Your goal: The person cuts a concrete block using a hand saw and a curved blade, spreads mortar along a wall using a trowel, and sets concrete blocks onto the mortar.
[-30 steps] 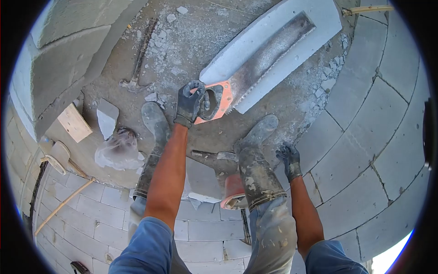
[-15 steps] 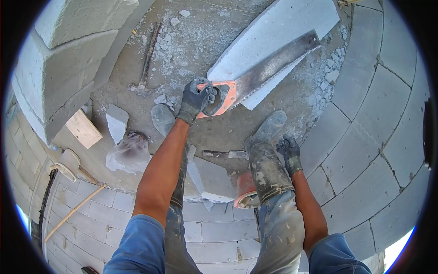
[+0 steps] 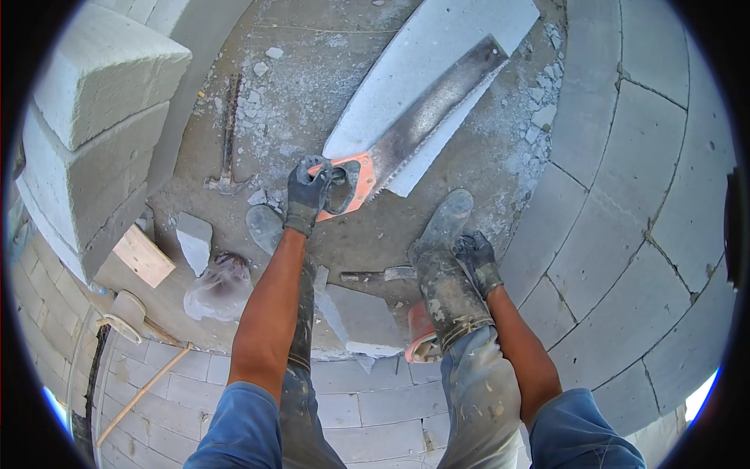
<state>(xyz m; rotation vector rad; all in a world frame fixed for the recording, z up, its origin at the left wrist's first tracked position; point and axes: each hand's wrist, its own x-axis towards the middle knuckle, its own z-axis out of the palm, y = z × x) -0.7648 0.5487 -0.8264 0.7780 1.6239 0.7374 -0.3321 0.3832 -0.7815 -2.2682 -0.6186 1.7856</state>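
My left hand, in a dark glove, is closed round the orange handle of a handsaw. The saw's long toothed blade lies along a pale block slab, pointing up and to the right. My right hand, also gloved, hangs beside my right boot with its fingers loosely bent and partly apart, and nothing shows in it. A hammer lies on the floor left of the slab. Between my feet lies another tool with a dark handle and a flat metal head.
Stacked blocks rise at the left and a block wall curves along the right. Rubble, a broken block piece, a wooden board, a plastic bag and an orange bucket are scattered about.
The view has shifted, so the scene sits more to the left. My left hand still grips the saw on the slab, and my right hand stays by the boot.
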